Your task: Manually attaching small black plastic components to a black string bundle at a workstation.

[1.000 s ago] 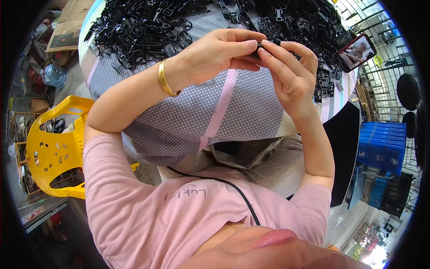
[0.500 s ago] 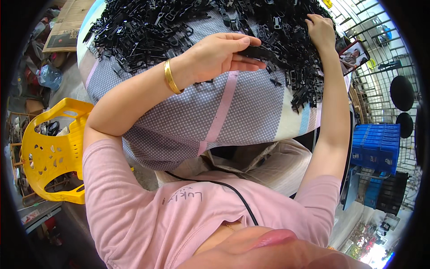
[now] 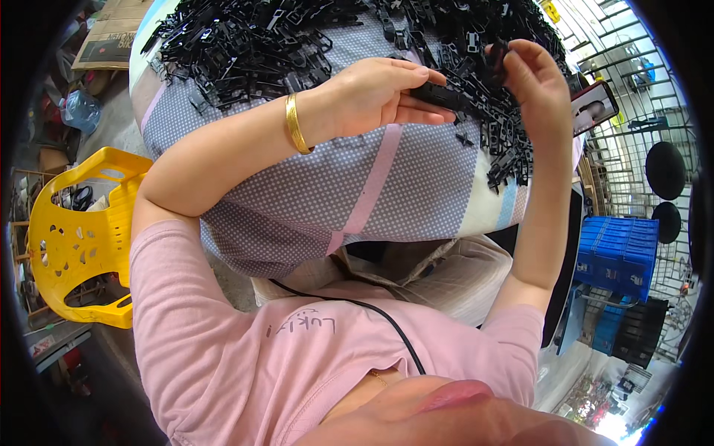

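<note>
Black plastic clip-like parts lie in a wide heap [image 3: 245, 56] on a patterned cloth [image 3: 297, 201] spread before me. My left hand [image 3: 372, 93], a gold bracelet at its wrist, is closed around a dark flat plastic piece [image 3: 440, 95]; thumb above, fingers beneath. To its right and slightly higher, my right hand [image 3: 539, 85] pinches a small black plastic part [image 3: 494, 61] between thumb and fingers. That part's exact shape is too blurred to make out. Both hands hover over the right side of the heap, apart from each other.
A phone [image 3: 595, 108] with a lit screen stands beyond my right wrist. On the left are a yellow plastic chair [image 3: 78, 238], a clear blue bottle [image 3: 80, 111] and a cardboard box [image 3: 111, 37]. Blue crates [image 3: 617, 256] are stacked at right, near a wire grid [image 3: 639, 74].
My right hand has come back from the far right of the heap toward my left hand, with a small black part now in its fingers. My left hand has shifted slightly right.
</note>
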Demonstrator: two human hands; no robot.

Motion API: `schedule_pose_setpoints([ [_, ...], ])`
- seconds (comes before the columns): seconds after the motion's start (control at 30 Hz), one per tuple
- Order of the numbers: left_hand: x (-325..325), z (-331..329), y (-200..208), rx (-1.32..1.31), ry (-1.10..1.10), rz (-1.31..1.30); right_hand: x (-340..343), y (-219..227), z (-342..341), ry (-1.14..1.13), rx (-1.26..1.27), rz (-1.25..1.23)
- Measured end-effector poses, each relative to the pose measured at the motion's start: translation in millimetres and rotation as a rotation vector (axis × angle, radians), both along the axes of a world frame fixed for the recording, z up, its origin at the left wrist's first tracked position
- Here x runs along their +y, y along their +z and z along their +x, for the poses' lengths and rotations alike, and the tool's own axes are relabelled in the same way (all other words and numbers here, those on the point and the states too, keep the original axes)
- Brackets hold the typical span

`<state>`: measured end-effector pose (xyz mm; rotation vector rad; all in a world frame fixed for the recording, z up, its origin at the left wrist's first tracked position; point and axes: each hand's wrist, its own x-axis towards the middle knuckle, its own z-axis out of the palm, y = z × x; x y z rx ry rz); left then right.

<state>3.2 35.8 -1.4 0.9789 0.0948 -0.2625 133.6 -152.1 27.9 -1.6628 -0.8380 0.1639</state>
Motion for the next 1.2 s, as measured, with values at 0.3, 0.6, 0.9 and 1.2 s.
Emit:
schedule_pose_setpoints([
  [0.3, -6.0, 1.5, -6.5, -0.025, -0.017, -0.065, -2.1, -24.6, -66.8, -0.003, -0.28, 0.022],
  [0.6, -9.9, -0.9, -10.5, -0.112, 0.052, 0.064, 0.6, -29.8, -74.4, -0.041, -0.554, 0.029],
  [0.9, -7.3, -3.1, -4.3, -0.265, 0.066, 0.292, -3.0, -34.3, -63.6, 0.048, -0.648, -0.053],
  [1.2, -8.7, -5.5, -6.9, -0.494, 0.021, 0.508, -12.0, -29.2, -69.3, 0.142, 0.201, 0.004],
])
